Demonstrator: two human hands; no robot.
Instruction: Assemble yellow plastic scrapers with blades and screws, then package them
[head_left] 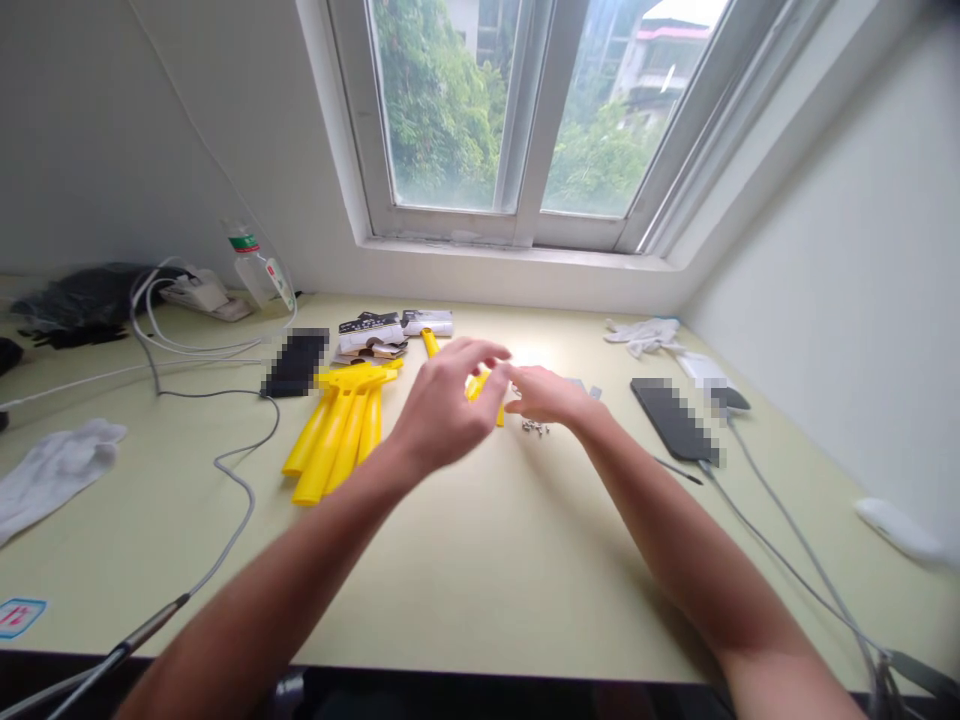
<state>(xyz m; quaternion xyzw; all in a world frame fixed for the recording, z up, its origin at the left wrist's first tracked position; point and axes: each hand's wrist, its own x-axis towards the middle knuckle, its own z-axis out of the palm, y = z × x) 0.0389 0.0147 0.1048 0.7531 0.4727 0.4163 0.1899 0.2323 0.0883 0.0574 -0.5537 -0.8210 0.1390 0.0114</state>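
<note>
Yellow plastic handle (pixel 478 387) aside, our counter (pixel 480 590) bears yellow T-shaped handles (pixel 339 435) to the left and small metal pieces (pixel 536 428) beside our right hand (pixel 553 397). Our left hand (pixel 450 405) partly hides the handle, visible past its parted thumb and fingers; we cannot tell whether either hand grips.

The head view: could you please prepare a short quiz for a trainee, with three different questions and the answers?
1. True or false: a bunch of yellow pieces lies to the left of the left hand.
2. Which is nearest to the small metal parts? A) the left hand; B) the right hand; C) the bottle.
3. Fill in: beyond the far edge of the table, in the wall, is a ____.

Key: 1. True. 2. B. 3. window.
</note>
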